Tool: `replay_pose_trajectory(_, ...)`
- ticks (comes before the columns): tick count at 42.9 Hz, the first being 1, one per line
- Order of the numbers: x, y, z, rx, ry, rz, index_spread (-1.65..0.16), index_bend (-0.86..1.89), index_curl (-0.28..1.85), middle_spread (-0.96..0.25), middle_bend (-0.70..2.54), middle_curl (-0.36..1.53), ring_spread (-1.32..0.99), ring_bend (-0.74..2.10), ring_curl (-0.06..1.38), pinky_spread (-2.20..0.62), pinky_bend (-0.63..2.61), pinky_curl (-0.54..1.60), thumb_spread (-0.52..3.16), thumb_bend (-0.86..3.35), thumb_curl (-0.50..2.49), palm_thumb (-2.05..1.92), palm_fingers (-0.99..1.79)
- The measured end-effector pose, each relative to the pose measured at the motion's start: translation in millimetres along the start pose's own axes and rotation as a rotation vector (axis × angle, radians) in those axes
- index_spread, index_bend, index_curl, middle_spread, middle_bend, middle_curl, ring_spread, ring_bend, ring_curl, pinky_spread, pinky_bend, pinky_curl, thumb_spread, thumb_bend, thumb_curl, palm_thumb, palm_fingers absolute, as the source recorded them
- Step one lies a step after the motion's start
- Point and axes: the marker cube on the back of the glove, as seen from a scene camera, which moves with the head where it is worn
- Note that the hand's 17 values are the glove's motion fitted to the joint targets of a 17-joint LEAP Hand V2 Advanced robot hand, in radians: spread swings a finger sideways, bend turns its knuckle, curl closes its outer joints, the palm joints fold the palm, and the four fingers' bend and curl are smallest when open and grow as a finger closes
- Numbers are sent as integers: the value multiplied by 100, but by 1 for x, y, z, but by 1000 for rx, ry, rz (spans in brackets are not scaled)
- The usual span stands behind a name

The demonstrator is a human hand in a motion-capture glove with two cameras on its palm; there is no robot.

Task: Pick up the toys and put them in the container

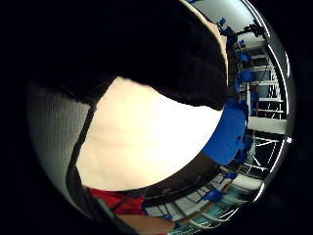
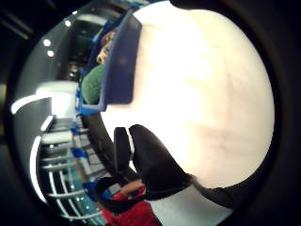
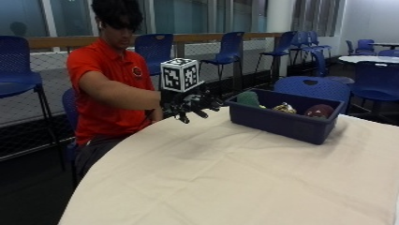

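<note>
Table: a round table (image 3: 249,178) under a cream cloth takes up most of the outside view; the same pale cloth fills both palm views.
Person: seated at the table's far edge in a red shirt, right arm stretched out over the cloth.
Container: a dark blue tub (image 3: 284,121) sits on the cloth near the far side of the table, just beside the gloved hand.
Toys: a green one (image 3: 248,98), a yellowish one (image 3: 285,108) and a dark red one (image 3: 319,111) lie inside the container, their tops showing above its rim.
Right hand: the black-gloved hand (image 3: 190,105) hovers above the cloth beside the container, fingers spread and relaxed, holding nothing.
</note>
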Motion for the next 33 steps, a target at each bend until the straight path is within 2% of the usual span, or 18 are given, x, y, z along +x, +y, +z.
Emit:
replay_pose_trajectory(21, 33, 22, -25, 0, 38, 92, -35, 14, 24, -5, 14, 23, 5, 19, 27, 13, 107, 31, 104, -8, 16, -11, -15)
replay_pose_trajectory(33, 40, 29, -31, -6, 17, 97, -35, 14, 24, -5, 15, 23, 5, 19, 28, 13, 105, 31, 105, -8, 15, -11, -13)
